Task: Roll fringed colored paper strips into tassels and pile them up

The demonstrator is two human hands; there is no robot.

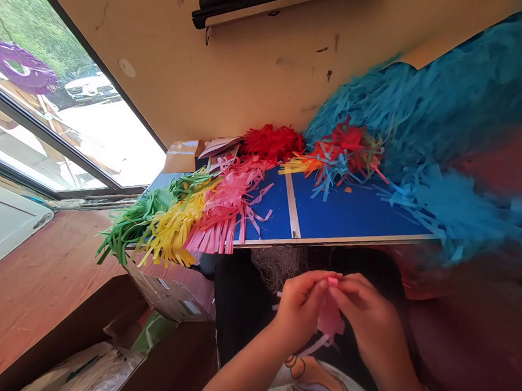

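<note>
My left hand (pixel 298 308) and my right hand (pixel 363 319) meet low in the view, both pinching a bunch of pink crepe paper strips (pixel 330 319) at its top. A narrow pale strip hangs from the bunch below my fingers. Ahead of my hands lies a blue folding table top (pixel 354 213) with a pale metal edge and centre seam. Fringed paper bunches cover it: green (pixel 135 225), yellow (pixel 174 232), pink (pixel 224 208), red (pixel 272 141) and mixed colours (pixel 343 153). A large blurred mass of blue paper fringe (pixel 435 110) fills the right side.
An open cardboard box (pixel 85 332) with plastic-wrapped contents sits at lower left, and a flattened carton (pixel 169 292) leans by the table. A reddish floor (pixel 40 267) spreads left. A large window (pixel 109 139) shows a parked car (pixel 90 84) and a purple paper ring (pixel 23 67).
</note>
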